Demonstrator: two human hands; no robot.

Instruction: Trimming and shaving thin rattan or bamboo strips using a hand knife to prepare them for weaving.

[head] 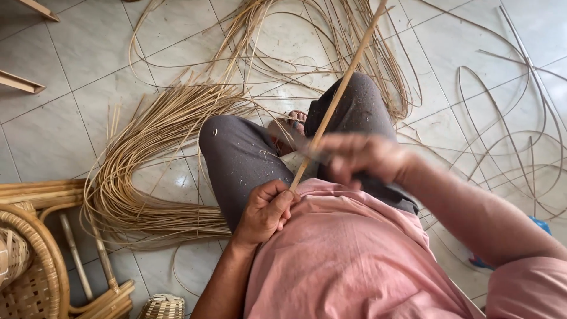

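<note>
Head view: left hand (267, 211) curls at the belly, fingers pinching the low end of a long thin tan rattan rod (338, 97) slanting up over the knees. Right hand (360, 158) closes around the rod's middle — blurred, so its finger grip is unclear.

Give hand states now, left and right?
Left hand: closed on the lower end of the rattan stick.
Right hand: motion-blurred against the stick; grip cannot be told.

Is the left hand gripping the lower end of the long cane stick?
Yes: the left hand is closed around the bottom end of the cane stick, which slants up and away over the knees.
</note>
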